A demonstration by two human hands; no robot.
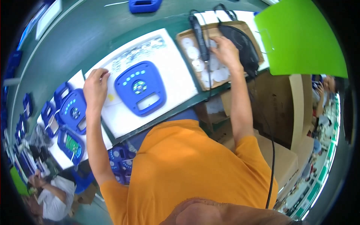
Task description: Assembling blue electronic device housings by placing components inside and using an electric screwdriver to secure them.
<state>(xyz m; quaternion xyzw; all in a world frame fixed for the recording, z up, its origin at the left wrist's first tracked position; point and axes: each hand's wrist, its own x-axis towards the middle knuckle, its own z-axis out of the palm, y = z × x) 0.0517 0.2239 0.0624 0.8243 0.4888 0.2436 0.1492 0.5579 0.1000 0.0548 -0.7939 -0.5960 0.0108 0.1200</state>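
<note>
In front of me, a blue plastic housing (pixel 122 85) lies on a white board (pixel 180 82). It has a row of pale square buttons, a round opening showing a circuit board, and a rectangular window. To its left is my left hand (pixel 96 87), thumb and fingers pinched together at the board's edge; whatever they hold is too small to make out. My right hand (pixel 227 53) reaches over a shallow cardboard tray (pixel 181 36) of white discs (pixel 197 65). Its fingers are apart and curved, close to the discs and a black corded electric screwdriver (pixel 199 35).
Many small pieces (pixel 140 50) lie along the board's far side. A black mesh pouch (pixel 242 47) sits in the tray's right part. Several blue housings (pixel 75 110) cluster at left. A green panel (pixel 303 41) stands at right above cardboard boxes (pixel 275 153). Another person (pixel 56 197) works at lower left.
</note>
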